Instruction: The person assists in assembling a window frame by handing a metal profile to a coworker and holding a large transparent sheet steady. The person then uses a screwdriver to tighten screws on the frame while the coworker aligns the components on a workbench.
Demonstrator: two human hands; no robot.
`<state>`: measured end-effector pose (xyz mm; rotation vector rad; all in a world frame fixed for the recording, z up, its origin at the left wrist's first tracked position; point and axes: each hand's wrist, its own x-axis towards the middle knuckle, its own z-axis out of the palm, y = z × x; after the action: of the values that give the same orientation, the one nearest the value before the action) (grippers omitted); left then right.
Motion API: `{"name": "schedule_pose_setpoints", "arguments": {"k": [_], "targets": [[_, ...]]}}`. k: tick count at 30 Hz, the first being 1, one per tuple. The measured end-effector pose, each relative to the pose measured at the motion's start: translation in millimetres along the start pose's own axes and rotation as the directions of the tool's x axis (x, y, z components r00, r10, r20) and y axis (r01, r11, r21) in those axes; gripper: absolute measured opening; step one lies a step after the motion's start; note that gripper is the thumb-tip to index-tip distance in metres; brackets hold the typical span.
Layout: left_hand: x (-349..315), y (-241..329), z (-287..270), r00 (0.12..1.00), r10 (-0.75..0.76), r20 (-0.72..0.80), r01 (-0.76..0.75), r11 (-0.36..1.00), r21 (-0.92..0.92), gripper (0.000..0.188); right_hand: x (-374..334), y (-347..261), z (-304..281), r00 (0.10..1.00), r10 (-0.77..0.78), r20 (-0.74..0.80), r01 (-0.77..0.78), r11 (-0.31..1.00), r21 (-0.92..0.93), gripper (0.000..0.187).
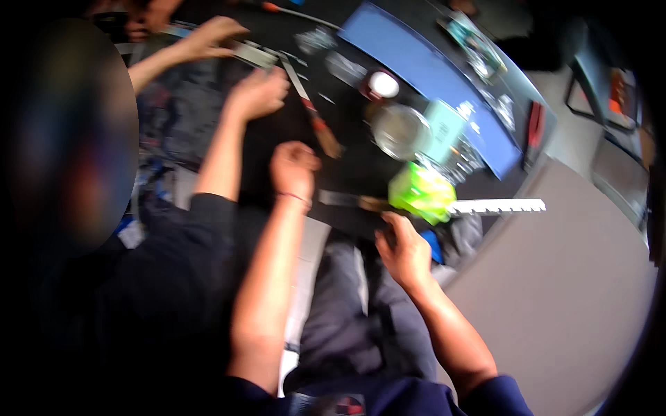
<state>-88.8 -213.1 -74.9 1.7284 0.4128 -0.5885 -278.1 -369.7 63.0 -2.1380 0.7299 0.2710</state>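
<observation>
The person sits at a dark tabletop point(361, 166), both bare forearms reaching up from the lower edge. The left hand point(294, 170) is curled into a loose fist, knuckles up, wrist bent slightly, resting at the near edge of the tabletop; a thin red band circles the wrist. Whether it grips anything I cannot tell, the view being blurred. Just beside it lies a flat metal blade with a wooden handle point(350, 200). The right hand point(404, 251) sits lower, at the tabletop's near rim, fingers bent and spread a little, thumb pointing up toward a bright green translucent plastic block point(421, 192) just above it; contact is unclear. A white toothed strip point(498, 206) sticks out to the right from beneath the block. Further back stand a round clear glass dish point(399, 130) and a pale teal box point(444, 128). To the left, another person's hand point(258, 93) and a second one point(211, 36) work over a long tool point(313, 114).
</observation>
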Motion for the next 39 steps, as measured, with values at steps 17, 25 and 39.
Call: {"name": "schedule_pose_setpoints", "arguments": {"k": [17, 25, 39], "targets": [[-15.8, -8.0, -2.3, 0.994, -0.067, -0.084, 0.068, 0.998, 0.010, 0.009, 142.4, -27.1, 95.9, 0.998, 0.027, -0.054, -0.018, 0.986, 0.165, 0.031], [-15.1, -1.8, -3.0, 0.991, -0.127, -0.037, 0.129, 0.988, 0.085, 0.009, 126.6, 13.9, 87.4, 0.986, 0.133, 0.095, -0.159, 0.915, 0.371, 0.023], [-13.3, -5.3, -4.5, 0.993, -0.118, -0.001, 0.116, 0.981, 0.156, 0.009, 140.8, 32.2, 95.0, 0.939, 0.198, 0.279, -0.311, 0.835, 0.454, 0.025]]}}
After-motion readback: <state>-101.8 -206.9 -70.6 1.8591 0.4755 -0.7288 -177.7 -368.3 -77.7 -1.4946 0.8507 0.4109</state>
